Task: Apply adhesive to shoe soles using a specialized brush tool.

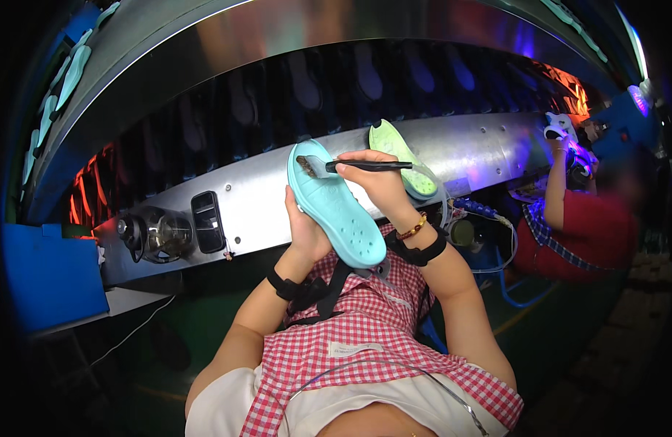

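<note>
Light-blue, long foam shoe sole (330, 202), pierced with small round holes at its broader end, lies right between your two hands, held up in front of your checked apron (354, 320). Its long axis slants: the holed end points down toward you and a little to the right, the narrower end away and to the left. Your left hand (309, 231) is partly open, cupping the sole from its left edge; one digit shows along that edge and the others are hidden behind, so you cannot tell how firm the hold is. Your right hand (383, 188) is closed in a pinch around a slim black-handled brush with dark bristles (371, 166). The relation that counts is here: the brush lies crosswise to the sole, coming in from the right, its bristles over the narrower far end, apparently against the surface. Your right hand is nearer that end; your left sits at mid-length.

Just beyond your right hand, a pale-green perforated foam sole (394, 143) rests on the shiny metal bench (262, 210). Off to your left stand a black rectangular case (207, 223) and a clear, rounded jug with a black lid (170, 233). Farther right, a co-worker in a red top (580, 237) sits at the same bench.
</note>
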Available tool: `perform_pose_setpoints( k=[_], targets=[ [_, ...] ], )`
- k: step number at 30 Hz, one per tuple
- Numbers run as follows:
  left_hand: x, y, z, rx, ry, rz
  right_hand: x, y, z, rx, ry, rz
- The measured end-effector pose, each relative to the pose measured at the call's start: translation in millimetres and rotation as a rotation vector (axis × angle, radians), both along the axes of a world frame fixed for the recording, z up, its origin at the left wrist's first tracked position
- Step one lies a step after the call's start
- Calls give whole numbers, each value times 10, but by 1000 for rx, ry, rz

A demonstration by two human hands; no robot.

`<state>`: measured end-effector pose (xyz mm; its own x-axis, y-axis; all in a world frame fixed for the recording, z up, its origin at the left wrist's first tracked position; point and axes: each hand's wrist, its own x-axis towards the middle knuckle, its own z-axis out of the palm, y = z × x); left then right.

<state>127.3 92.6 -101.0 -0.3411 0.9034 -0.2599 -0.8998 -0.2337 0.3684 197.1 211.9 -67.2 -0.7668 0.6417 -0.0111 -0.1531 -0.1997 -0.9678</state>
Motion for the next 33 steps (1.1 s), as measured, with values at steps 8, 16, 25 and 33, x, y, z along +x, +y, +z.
perform_pose_setpoints(
  k=[8, 16, 25, 33],
  targets=[
    [-337, -74, -28, -52, 172, 51, 411, -178, 263, 636, -232, 345],
    [-156, -100, 243, 126, 85, -173, 349, -34, 573, 261, -31, 89],
    [-160, -73, 401, 4, 61, 100, 379, -106, 648, 169, -73, 200],
    [-249, -55, 448, -25, 286, 434, 495, -148, 631, 389, -78, 252]
  ],
)
